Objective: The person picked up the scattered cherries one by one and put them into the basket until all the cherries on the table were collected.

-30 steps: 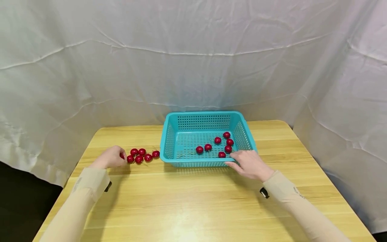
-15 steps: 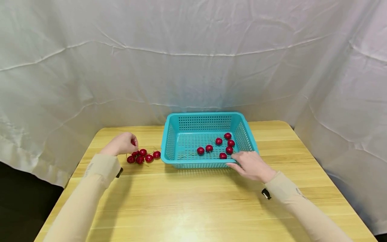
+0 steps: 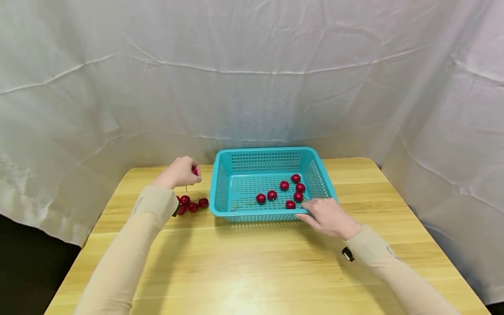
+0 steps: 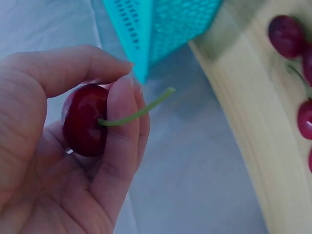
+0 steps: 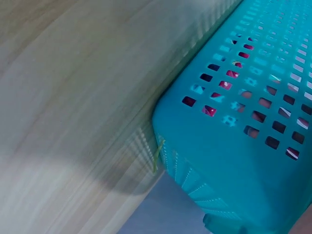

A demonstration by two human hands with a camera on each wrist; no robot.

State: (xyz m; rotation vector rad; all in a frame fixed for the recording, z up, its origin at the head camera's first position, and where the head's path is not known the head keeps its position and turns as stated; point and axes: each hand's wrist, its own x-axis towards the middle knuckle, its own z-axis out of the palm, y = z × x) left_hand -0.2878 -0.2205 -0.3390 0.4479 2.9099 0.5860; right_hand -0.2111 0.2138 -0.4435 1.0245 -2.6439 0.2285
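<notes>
Place: I'm looking into what seems a small studio-like booth (image 3: 445, 131).
Curtain (image 3: 252, 96): pale and creased, it is hanging behind and along both sides.
Tabletop (image 3: 244, 262): wood-grained, rounded at its far corners, it is standing inside.

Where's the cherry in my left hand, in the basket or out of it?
Out. The left hand holds the cherry beside the basket, left of its rim in the head view.

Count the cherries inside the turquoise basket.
7: two cherries near the front middle, one behind and right of them, three along the right side, one by the front rim. The right hand may hide more.
</notes>
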